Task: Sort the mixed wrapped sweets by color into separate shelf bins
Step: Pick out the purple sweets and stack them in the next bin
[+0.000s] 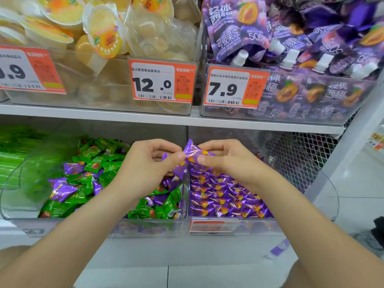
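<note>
In the head view, a purple sweet (pixel 194 152) is held up at the centre of the frame, above the divide between two clear bins on the lower shelf. The left hand (pixel 149 163) pinches one side of its wrapper between thumb and finger, and the right hand (pixel 228 161) pinches the other side, so each grip is closed on the same sweet. More purple foil shows under the left hand's fingers; whether that is a second sweet in the hand cannot be told.

The sweet looks very light. Its foil wrapper is glossy, crinkled and likely slippery, with a firm lump in the middle and flared ends. A pinch on a flared end or across the lump should hold it, and it should not be harmed if dropped into the bin.

Below left of centre, the mixed bin (pixel 145 224) holds green sweets (pixel 143 210) with purple ones scattered among them. Just beside it to the right, the purple bin (pixel 259 226) is filled with purple alone.

The bins have transparent walls and low fronts, so the hands can reach in from above. The upper shelf (pixel 145 116) runs across the frame and carries jelly cups (pixel 104 32) at upper left and purple pouches (pixel 234 36) at upper right, with price tags (pixel 162 82) in front. Wire mesh (pixel 295 154) backs the right side, and pale floor (pixel 207 271) fills the bottom.
</note>
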